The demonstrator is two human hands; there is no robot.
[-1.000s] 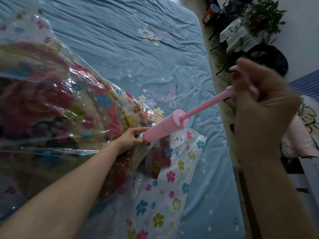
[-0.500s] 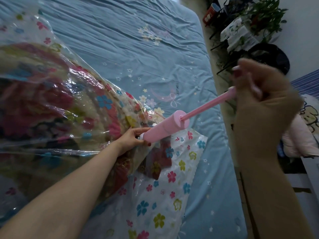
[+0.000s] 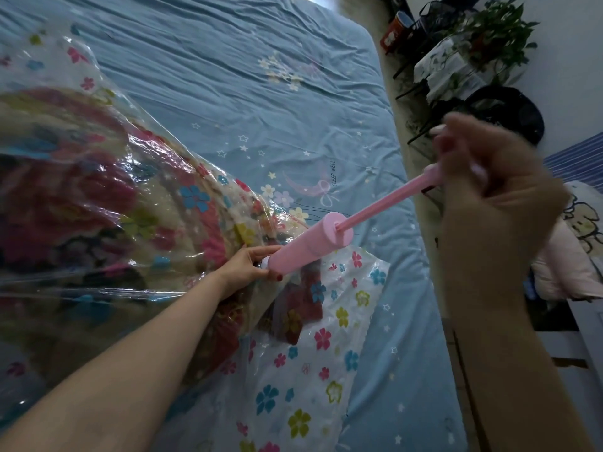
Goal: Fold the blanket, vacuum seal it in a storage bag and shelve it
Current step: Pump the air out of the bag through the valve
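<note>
**Hand pump on the storage bag, plunger pulled way out**

Head cam: the storage bag [image 3: 137, 223], clear plastic with printed flowers, lies on the bed [image 3: 261, 102] with the folded blanket [image 3: 65, 203] inside, bulging up on the left. The left hand [image 3: 248, 265] has its fingers [image 3: 261, 251] curled round the bottom end of the pink pump [image 3: 310, 244], right where it meets the bag. The right hand [image 3: 496, 197] is fisted round the handle of the plunger rod [image 3: 388, 203], which sticks far out of the barrel. It's blurry. Off the bed's far side, a potted plant [image 3: 489, 31] stands on a small covered table.
</note>
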